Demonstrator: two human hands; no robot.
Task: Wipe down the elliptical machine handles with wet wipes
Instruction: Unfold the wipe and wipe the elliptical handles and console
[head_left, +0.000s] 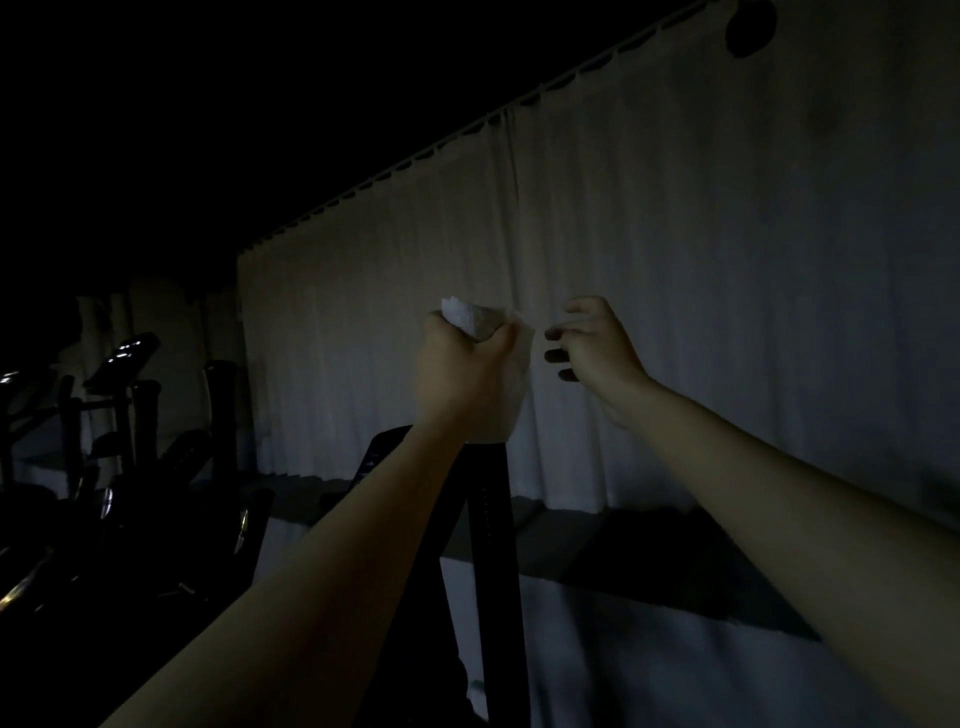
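Note:
The room is dim. My left hand (462, 366) is closed in a fist around a white wet wipe (472, 318), which wraps the top of a black upright elliptical handle (493, 514). The wipe bulges out above my fist and hangs down along its right side. The handle's top end is hidden under the wipe and my fingers. My right hand (597, 353) hovers just to the right of the fist, fingers apart and curled, holding nothing. A narrow gap separates it from the wipe.
A pale curtain (675, 286) hangs across the wall behind the handle. Several dark exercise machines (130, 415) with lit consoles stand at the left. A dark console panel (379, 457) sits behind my left forearm.

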